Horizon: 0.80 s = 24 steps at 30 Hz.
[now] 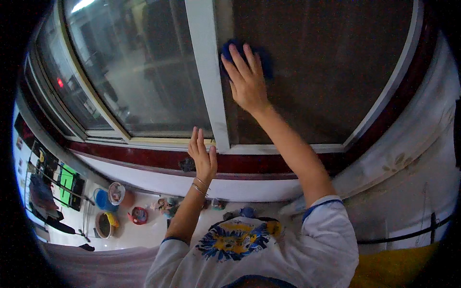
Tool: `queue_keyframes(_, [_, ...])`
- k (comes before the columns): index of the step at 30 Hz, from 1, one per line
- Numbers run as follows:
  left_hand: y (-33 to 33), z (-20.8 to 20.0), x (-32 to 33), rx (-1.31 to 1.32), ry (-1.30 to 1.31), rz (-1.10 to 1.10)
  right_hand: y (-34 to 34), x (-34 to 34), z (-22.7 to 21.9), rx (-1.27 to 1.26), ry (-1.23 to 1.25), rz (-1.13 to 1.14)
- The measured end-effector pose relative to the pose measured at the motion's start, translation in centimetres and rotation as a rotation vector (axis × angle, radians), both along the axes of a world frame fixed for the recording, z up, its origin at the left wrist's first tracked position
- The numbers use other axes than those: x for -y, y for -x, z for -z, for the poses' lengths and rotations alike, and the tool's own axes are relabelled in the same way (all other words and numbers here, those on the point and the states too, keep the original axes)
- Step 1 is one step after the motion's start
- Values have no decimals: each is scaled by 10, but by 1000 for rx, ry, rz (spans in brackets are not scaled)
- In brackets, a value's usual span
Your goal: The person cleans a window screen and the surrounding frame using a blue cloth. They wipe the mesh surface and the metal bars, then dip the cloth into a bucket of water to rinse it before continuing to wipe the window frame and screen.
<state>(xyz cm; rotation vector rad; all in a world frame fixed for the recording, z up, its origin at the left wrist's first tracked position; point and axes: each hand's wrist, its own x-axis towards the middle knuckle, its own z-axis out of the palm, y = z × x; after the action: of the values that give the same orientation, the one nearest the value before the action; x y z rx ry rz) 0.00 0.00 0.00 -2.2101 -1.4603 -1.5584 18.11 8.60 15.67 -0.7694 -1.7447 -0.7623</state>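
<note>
Up on the dark window screen panel point(326, 72), my right hand point(248, 87) presses a blue cloth point(226, 50) against the surface. Its fingers lie spread over the cloth, whose edges show at both sides and look blurred. Lower down, my left hand point(204, 161) is raised empty by the bottom of the window frame, fingers stretched upward and apart. Whether its fingertips touch the frame I cannot tell. Beside that hand a dark grey crumpled lump point(187, 165) rests on the dark red sill point(144, 159). A white upright frame bar point(207, 62) divides the screen from the glass pane point(144, 72).
On the floor at lower left stand a blue bucket point(105, 201), a pink bucket point(127, 198), a bin with a yellow item point(103, 225) and a red basin point(139, 216). Hanging clothes point(43, 192) are at far left. Yellow fabric point(398, 266) lies at lower right.
</note>
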Motion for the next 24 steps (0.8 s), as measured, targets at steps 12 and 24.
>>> queue_keyframes(12, [-17, 22, 15, 6, 29, -54, -22, 21, 166, 327, 260, 156])
queue_keyframes(24, [-46, 37, 16, -42, 61, 6, -83, 52, 246, 607, 832, 37])
